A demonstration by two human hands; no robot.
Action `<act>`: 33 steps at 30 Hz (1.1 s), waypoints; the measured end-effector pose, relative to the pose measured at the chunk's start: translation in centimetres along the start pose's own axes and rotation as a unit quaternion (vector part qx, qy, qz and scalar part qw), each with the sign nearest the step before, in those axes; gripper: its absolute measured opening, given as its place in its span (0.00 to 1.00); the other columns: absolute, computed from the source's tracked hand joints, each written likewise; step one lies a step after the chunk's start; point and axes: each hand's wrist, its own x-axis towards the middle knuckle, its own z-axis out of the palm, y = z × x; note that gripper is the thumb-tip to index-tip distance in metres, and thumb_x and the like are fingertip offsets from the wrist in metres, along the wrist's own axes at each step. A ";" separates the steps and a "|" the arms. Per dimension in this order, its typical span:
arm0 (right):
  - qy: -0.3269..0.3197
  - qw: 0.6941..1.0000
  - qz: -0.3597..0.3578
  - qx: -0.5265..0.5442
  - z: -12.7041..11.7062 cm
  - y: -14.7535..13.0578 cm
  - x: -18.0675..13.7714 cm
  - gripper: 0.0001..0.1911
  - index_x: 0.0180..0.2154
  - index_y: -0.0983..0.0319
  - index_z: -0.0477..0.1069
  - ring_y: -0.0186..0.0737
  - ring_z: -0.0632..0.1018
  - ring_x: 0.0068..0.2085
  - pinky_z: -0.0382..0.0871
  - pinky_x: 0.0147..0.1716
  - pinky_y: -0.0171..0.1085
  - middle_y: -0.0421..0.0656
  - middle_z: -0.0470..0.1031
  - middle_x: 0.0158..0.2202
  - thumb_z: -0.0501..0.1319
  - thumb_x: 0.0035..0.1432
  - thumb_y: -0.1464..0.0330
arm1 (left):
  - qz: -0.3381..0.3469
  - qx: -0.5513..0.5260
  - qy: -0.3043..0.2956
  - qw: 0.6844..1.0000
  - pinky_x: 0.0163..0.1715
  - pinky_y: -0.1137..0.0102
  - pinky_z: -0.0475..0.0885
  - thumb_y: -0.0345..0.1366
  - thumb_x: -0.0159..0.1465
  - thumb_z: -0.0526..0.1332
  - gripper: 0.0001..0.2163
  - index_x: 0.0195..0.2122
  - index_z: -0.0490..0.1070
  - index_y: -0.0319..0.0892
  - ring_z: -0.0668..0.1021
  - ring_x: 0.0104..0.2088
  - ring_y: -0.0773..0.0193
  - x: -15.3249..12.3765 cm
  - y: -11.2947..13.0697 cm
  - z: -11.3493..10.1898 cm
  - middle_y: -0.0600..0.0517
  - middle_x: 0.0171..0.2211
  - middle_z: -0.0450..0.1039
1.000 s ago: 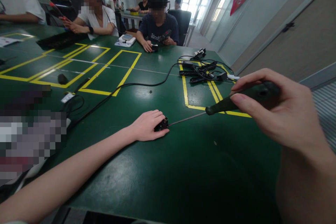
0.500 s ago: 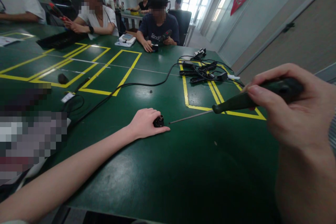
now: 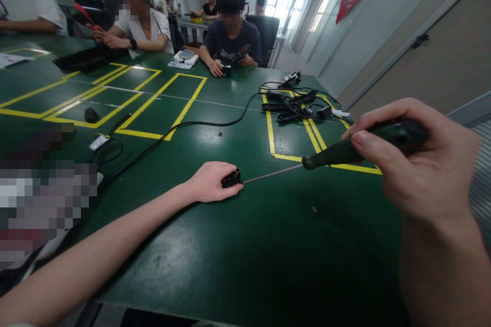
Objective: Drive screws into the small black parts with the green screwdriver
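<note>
One slip, and the metal could find skin

In the head view, the only one to go by, I see the left hand [image 3: 210, 184] low on the green table [image 3: 268, 260], fingers curled round the far side of a small black part [image 3: 229, 180] and thumb laid along its near side. The part sits on or just above the tabletop, with a short tube showing at its top. The right hand [image 3: 437, 179] has thumb and fingers closed about the handle of a screwdriver [image 3: 332, 156], whose shaft slants down to the part's near edge. Whether the tip is seated in anything or merely rests against the side, I can't tell.

That's what would worry me: the left thumb lies right beside the tip, so a sideways skid under pressure could jab it. The shallow slant makes a skid likelier, I'd say. The part looks small for that grip, and with nothing seen clamping it, a hard twist could turn it or shoot it across the smooth surface. The black cable [image 3: 215, 123] and the heap of cables and black pieces [image 3: 297, 104] lie farther off; a stray part could get lost among them.
</note>
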 end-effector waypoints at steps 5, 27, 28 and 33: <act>-0.018 1.000 -0.013 -0.007 0.1 -0.2 0.0 0.06 0.31 0.56 0.72 0.33 0.72 0.25 0.65 0.24 0.35 0.35 0.74 0.25 0.67 0.60 0.65 | 0.005 0.021 -0.005 1.000 0.34 0.67 0.71 0.49 0.71 0.60 0.15 0.37 0.74 0.42 0.80 0.32 0.59 0.1 0.2 0.0 0.50 0.31 0.79; -0.058 0.998 0.008 0.016 0.5 -1.1 0.2 0.05 0.33 0.56 0.72 0.34 0.74 0.25 0.69 0.27 0.37 0.36 0.75 0.28 0.67 0.59 0.66 | 0.006 0.050 -0.012 0.999 0.33 0.67 0.70 0.48 0.71 0.60 0.14 0.37 0.72 0.43 0.79 0.31 0.59 0.2 0.5 -0.1 0.51 0.29 0.76; -0.056 0.998 0.007 0.014 0.5 -1.1 0.2 0.04 0.33 0.56 0.73 0.34 0.75 0.27 0.69 0.27 0.36 0.36 0.75 0.29 0.67 0.59 0.66 | 0.007 0.050 -0.012 0.999 0.33 0.67 0.70 0.49 0.71 0.60 0.14 0.37 0.72 0.43 0.79 0.31 0.59 0.2 0.5 -0.1 0.51 0.30 0.77; -0.050 0.999 -0.007 0.012 0.5 -0.8 -0.1 0.05 0.37 0.55 0.73 0.37 0.78 0.32 0.72 0.31 0.37 0.37 0.77 0.33 0.67 0.57 0.67 | 0.006 0.054 -0.016 0.998 0.33 0.67 0.70 0.49 0.71 0.60 0.14 0.36 0.72 0.43 0.79 0.31 0.59 0.2 0.5 -0.1 0.51 0.30 0.76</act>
